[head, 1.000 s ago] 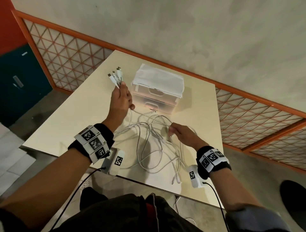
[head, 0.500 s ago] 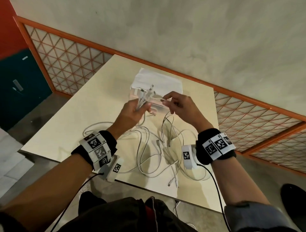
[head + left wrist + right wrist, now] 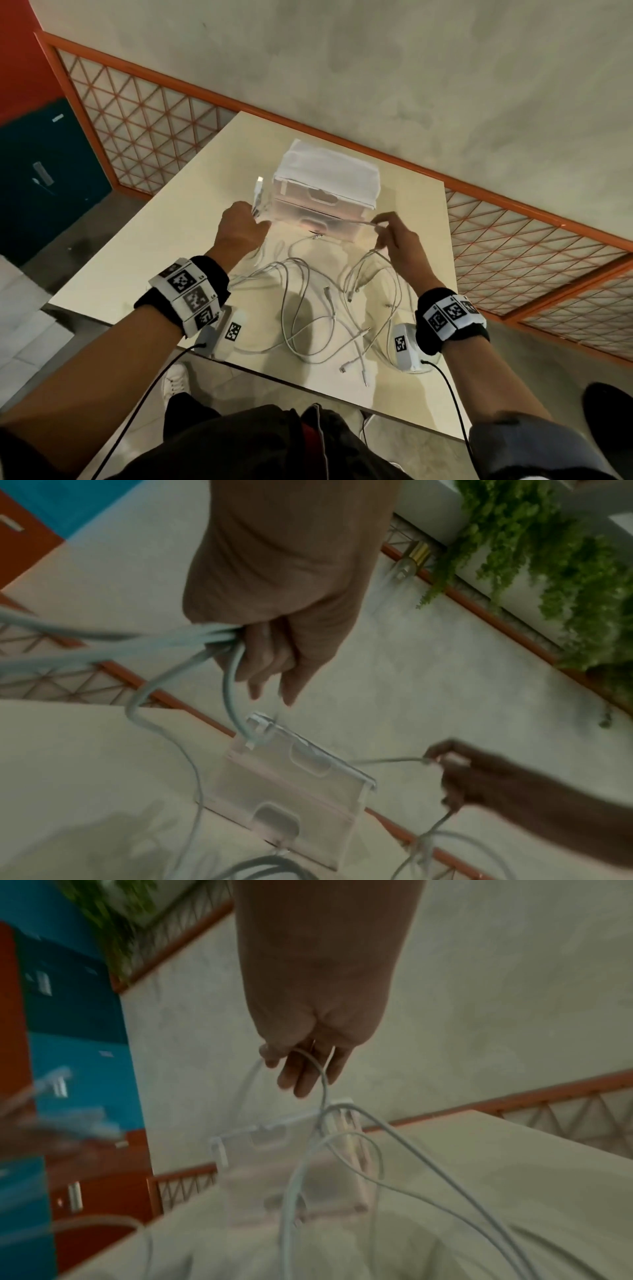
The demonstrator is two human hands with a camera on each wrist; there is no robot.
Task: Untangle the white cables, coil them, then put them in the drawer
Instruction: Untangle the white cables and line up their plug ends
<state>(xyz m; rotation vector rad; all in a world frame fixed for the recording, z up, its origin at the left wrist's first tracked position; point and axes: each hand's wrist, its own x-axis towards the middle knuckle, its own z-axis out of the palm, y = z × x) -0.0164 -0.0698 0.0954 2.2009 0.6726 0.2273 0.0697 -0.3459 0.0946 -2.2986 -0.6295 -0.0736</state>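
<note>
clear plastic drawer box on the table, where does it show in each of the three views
Head view: the clear plastic two-drawer box sits at upper centre, between and beyond the left hand and right hand.
Left wrist view: lower centre, below the fingers.
Right wrist view: blurred, lower centre, behind hanging white cables.
Shared landmark: the orange railing.
</note>
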